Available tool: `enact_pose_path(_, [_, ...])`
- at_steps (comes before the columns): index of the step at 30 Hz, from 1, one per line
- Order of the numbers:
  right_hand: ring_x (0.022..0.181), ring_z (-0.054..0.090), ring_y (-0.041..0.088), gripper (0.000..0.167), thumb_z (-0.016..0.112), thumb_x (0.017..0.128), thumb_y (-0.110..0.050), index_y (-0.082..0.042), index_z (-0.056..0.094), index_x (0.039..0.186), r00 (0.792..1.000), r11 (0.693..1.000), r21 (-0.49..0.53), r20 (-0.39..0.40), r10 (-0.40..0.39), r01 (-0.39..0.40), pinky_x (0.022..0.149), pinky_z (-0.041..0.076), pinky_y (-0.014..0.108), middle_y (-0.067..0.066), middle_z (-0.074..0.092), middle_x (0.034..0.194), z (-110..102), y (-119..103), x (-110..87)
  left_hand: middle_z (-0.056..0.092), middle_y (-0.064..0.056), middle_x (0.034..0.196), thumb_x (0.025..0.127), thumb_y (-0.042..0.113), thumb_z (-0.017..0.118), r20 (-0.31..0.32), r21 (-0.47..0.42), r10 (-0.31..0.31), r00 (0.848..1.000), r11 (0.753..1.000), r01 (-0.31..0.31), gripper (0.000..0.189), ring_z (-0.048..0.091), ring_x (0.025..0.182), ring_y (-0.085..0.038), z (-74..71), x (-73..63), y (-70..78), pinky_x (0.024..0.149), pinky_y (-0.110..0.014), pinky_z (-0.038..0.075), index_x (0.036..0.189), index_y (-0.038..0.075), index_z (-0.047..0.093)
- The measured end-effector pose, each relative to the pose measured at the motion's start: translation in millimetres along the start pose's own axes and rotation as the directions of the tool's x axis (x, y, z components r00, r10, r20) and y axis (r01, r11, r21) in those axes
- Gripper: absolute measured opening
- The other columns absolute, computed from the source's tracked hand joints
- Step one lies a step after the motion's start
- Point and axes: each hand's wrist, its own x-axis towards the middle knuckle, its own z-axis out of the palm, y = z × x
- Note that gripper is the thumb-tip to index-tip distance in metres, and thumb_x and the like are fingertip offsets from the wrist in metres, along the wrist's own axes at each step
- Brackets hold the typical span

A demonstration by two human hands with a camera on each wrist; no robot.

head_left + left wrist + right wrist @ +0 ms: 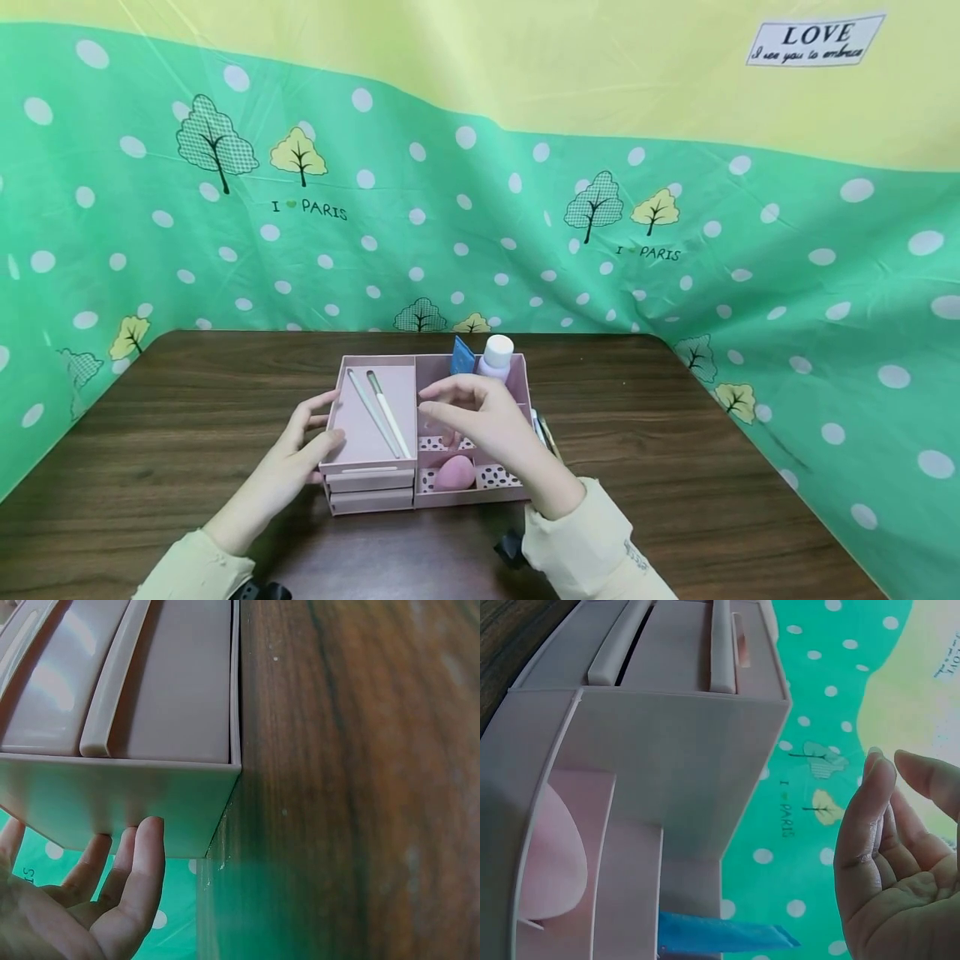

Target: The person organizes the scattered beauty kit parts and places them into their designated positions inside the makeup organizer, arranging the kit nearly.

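A pink desk organizer (442, 500) stands on the table, with two drawers at its front left and open compartments to the right. My left hand (303, 450) rests against its left side, thumb over the top edge; in the left wrist view, the fingertips (152, 836) touch the side wall. Over the compartments hovers my right hand (480, 417), fingers bent toward the thumb with nothing between them. Two slim sticks (386, 412) lie on the top tray. A pink makeup sponge (454, 473) sits in a front compartment. The right hand partly hides the middle compartments.
A white-capped bottle (497, 354) and a blue packet (462, 357) stand in the back compartment. Slim pen-like items (543, 429) show along the organizer's right side. The dark wooden table (675, 483) surrounds it, and a green-and-yellow curtain (420, 208) hangs behind.
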Motion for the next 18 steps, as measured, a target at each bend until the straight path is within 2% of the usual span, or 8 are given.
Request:
enact_pose_path(7, [0.057,0.061,0.011,0.026,0.068,0.091,-0.014,0.0,0.069,0.113,1.0,1.0,0.008,-0.001,-0.017,0.017,0.061,0.057,0.032,0.0,0.064,0.072,-8.5,0.1,-10.3,0.033,-0.022,0.144,0.101,0.027,0.051,0.002,0.01,-0.005,1.0,1.0,0.005,0.056,0.06,0.101,-0.026,-1.4,1.1,-0.4,0.071,-0.035,0.053,0.152,0.026,0.026])
enact_pose_path(13, [0.056,0.06,0.011,0.026,0.069,0.091,-0.014,0.0,0.069,0.113,1.0,1.0,0.011,-0.015,-0.003,0.003,0.059,0.056,0.03,0.001,0.062,0.069,-14.6,-1.8,-16.1,0.034,-0.022,0.144,0.101,0.026,0.052,0.0,0.009,-0.009,1.0,1.0,0.009,0.057,0.06,0.099,-0.024,-2.4,2.2,-0.2,0.071,-0.035,0.053,0.152,0.026,0.027])
enact_pose_path(18, [0.056,0.063,0.014,0.026,0.069,0.091,-0.014,0.0,0.069,0.113,0.999,1.0,0.011,-0.05,0.0,0.001,0.059,0.057,0.035,0.001,0.064,0.071,-22.8,-1.2,-19.6,0.035,-0.022,0.144,0.101,0.025,0.051,0.001,0.004,-0.006,1.0,1.0,0.006,0.057,0.06,0.097,-0.022,-3.3,2.5,0.6,0.07,-0.035,0.053,0.152,0.026,0.026])
